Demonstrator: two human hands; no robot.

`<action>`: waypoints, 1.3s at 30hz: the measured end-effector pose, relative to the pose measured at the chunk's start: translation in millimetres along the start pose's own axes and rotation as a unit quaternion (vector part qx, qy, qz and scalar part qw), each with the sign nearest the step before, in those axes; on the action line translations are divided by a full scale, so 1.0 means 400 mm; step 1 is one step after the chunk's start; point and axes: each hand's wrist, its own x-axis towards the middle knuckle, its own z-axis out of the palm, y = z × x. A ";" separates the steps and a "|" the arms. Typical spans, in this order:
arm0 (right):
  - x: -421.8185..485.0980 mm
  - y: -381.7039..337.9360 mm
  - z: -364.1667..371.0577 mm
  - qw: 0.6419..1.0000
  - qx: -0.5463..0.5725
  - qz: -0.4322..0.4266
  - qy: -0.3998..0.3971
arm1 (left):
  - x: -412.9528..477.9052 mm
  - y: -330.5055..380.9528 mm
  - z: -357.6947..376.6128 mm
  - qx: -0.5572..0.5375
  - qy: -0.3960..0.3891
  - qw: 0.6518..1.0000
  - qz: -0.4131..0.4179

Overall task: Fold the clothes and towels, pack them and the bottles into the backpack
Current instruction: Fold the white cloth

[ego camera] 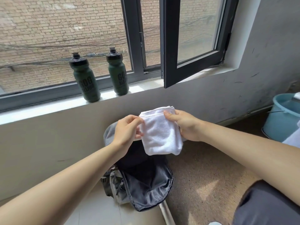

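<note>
Nearest, lower right: a knee (267,203) in grey fabric, person low over the floor (203,172). One backpack (146,185) lies on the floor close to the wall under the sill (48,109), main compartment unzipped and gaping toward the camera, dark lining showing; whatever is inside is too dark to tell. Just above its mouth both hands hold one white towel (160,135), folded into a thick small rectangle, in the air and touching nothing else. Left hand (128,130): fingers pinch the towel's left edge. Right hand (185,125): thumb on top near the upper corner, fingers curled under the right edge. Step in hand, as I read it: folding is done for this towel and packing it comes next. The next move calls for lowering it flat into the opening without the fold springing loose, then letting go. Far right on the floor, one blue bucket (282,114), with a scrap of white fabric beside it at the frame edge, item unclear. Farther back, two dark green bottles stand upright on the sill, left bottle (84,80) and right bottle (117,72), near each other but apart, both unpacked. Count: 1 backpack, 1 towel, 2 bottles, 1 bucket; no clothes plainly seen.
</note>
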 end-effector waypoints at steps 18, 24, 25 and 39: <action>0.001 0.012 -0.018 0.992 -0.105 0.029 0.064 | -0.013 -0.053 0.021 0.112 -0.054 0.992 -0.009; 0.015 0.015 0.004 0.990 -0.036 0.070 0.118 | -0.032 -0.036 0.028 0.335 0.047 0.917 0.214; 0.014 0.013 0.010 0.991 -0.031 0.072 0.112 | -0.035 -0.040 0.032 0.366 0.057 0.890 0.268; 0.005 0.011 -0.018 0.988 0.103 0.082 -0.084 | -0.053 -0.060 0.038 0.526 -0.046 0.695 0.488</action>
